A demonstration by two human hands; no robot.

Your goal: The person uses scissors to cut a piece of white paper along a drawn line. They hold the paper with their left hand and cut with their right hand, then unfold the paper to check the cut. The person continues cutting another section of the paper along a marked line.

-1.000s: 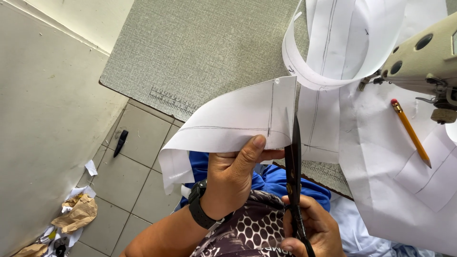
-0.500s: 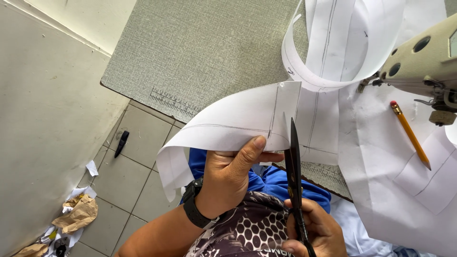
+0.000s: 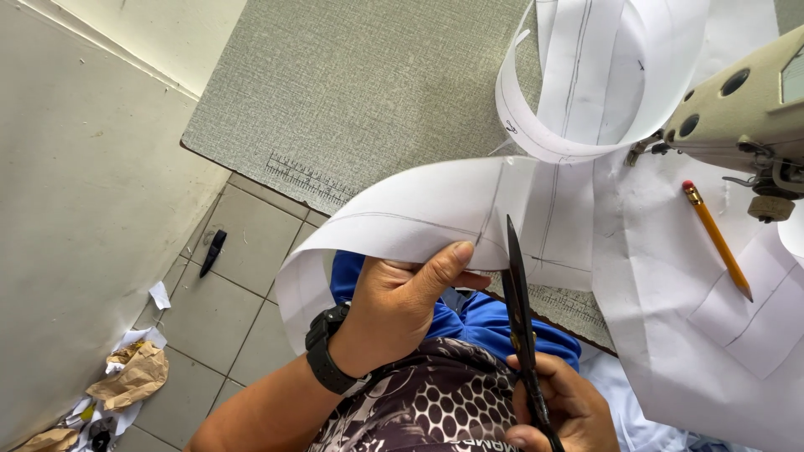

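Observation:
My left hand [image 3: 400, 305], with a black watch on its wrist, grips the near edge of a large white paper pattern sheet [image 3: 419, 218] marked with pencil lines. The sheet curls down off the table edge. My right hand [image 3: 554, 410] holds black scissors [image 3: 519, 310] at the bottom of the view. Their blades point up, and the tip meets the paper's edge just right of my left thumb. Whether the blades are apart I cannot make out.
A grey table top [image 3: 360, 92] with a printed ruler along its edge carries more white paper, a curled paper strip [image 3: 544, 138], an orange pencil [image 3: 718, 240] and a sewing machine head [image 3: 745, 109] at right. Below left, tiled floor with crumpled paper scraps [image 3: 130, 377].
The paper sheet has shifted slightly left and up in my left hand. The scissors stay at its edge, the blades a touch further along the paper.

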